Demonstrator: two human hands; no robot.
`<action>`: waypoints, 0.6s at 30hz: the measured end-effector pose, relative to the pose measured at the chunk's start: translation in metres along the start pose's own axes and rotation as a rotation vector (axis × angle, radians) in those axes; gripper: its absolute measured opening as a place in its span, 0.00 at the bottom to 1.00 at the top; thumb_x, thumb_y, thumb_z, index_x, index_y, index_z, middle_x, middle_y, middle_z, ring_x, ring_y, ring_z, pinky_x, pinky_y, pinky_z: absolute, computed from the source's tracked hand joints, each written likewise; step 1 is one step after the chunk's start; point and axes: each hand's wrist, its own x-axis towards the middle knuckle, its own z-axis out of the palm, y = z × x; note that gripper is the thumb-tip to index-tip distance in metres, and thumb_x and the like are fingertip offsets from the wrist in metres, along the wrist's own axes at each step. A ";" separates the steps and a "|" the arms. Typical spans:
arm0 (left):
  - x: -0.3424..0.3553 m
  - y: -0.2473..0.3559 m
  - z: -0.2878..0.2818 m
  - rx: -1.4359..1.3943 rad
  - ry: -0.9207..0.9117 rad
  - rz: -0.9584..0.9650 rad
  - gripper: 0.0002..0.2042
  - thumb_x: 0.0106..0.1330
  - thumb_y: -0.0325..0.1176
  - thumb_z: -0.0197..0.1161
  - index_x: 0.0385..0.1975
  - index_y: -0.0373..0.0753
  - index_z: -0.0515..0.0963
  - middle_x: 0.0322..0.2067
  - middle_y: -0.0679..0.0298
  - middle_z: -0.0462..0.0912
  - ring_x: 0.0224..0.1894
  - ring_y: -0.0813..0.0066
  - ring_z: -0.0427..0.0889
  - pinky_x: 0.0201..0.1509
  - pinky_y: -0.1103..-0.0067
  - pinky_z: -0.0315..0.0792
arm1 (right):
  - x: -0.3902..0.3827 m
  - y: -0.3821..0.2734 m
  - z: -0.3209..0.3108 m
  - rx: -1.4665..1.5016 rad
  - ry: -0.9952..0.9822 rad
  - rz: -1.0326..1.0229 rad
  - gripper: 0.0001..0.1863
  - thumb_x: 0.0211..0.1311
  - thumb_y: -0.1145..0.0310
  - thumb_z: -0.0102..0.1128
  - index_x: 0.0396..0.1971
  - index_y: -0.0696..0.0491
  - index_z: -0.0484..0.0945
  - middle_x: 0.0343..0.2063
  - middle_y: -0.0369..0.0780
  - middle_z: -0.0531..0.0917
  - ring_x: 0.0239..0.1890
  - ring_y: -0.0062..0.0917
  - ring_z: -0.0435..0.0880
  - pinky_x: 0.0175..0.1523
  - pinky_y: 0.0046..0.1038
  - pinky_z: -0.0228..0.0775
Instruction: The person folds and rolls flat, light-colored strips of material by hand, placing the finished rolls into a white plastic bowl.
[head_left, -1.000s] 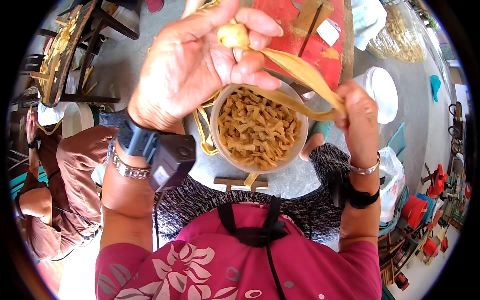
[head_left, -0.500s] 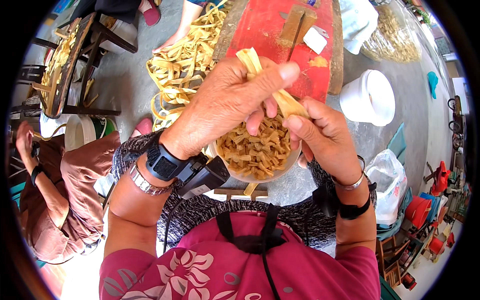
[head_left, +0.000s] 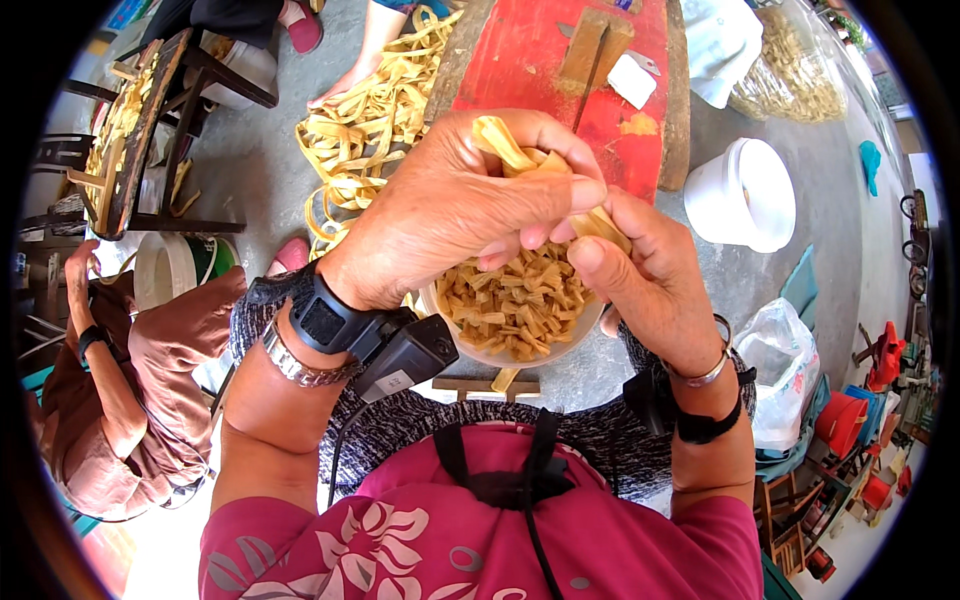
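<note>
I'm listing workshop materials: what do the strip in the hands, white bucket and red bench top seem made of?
Strip: probably dried plant fibre, low sheen; yellowish, creased, folded.
White bucket: likely smooth plastic, given its even colour and rounded rim.
Red bench top: possibly painted wood; brown, wood-like edges flank the stained red.

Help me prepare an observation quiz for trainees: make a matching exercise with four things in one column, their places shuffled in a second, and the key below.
Things
1. Pale yellow flat strip
2. Round whitish bowl filled with small tan pieces
3. White plastic bucket
4. Tangled heap of long yellow strips

Places
A. Right of the red tabletop
B. Held by the left hand and right hand
C. Spread on the grey floor, left of the tabletop
D. Below the hands

Pairs: 1-B, 2-D, 3-A, 4-C
</note>
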 end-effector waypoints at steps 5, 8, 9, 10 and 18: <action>-0.001 0.005 -0.015 -0.146 0.071 0.138 0.05 0.62 0.28 0.58 0.36 0.35 0.74 0.13 0.73 0.65 0.10 0.91 0.57 0.11 0.90 0.52 | -0.011 0.000 -0.008 -0.024 0.065 0.045 0.13 0.63 0.63 0.56 0.27 0.58 0.73 0.17 0.35 0.69 0.21 0.16 0.66 0.26 0.22 0.61; -0.005 0.004 -0.019 -0.139 0.067 0.132 0.02 0.62 0.27 0.59 0.30 0.36 0.75 0.15 0.72 0.69 0.12 0.89 0.62 0.13 0.89 0.55 | -0.014 0.002 -0.012 -0.001 0.082 -0.036 0.14 0.63 0.64 0.55 0.23 0.59 0.71 0.16 0.36 0.67 0.19 0.18 0.64 0.25 0.23 0.59; -0.003 0.007 -0.018 -0.116 0.088 0.156 0.03 0.62 0.27 0.58 0.31 0.35 0.74 0.14 0.72 0.68 0.11 0.89 0.60 0.13 0.89 0.55 | -0.011 0.003 -0.014 -0.001 0.093 -0.074 0.14 0.64 0.65 0.54 0.23 0.59 0.70 0.16 0.36 0.67 0.19 0.18 0.63 0.24 0.23 0.58; 0.000 0.008 -0.015 -0.100 0.107 0.181 0.04 0.63 0.27 0.57 0.33 0.35 0.73 0.14 0.72 0.67 0.11 0.90 0.58 0.12 0.89 0.54 | -0.009 0.000 -0.018 -0.025 0.114 -0.072 0.14 0.64 0.65 0.54 0.23 0.59 0.71 0.16 0.37 0.66 0.19 0.18 0.63 0.24 0.23 0.57; 0.050 0.017 -0.010 -0.010 0.192 0.370 0.05 0.66 0.30 0.54 0.33 0.36 0.75 0.17 0.73 0.69 0.13 0.92 0.55 0.16 0.89 0.54 | 0.033 -0.012 -0.042 -0.442 0.432 -0.314 0.10 0.64 0.69 0.52 0.26 0.59 0.71 0.16 0.39 0.67 0.18 0.23 0.62 0.24 0.23 0.57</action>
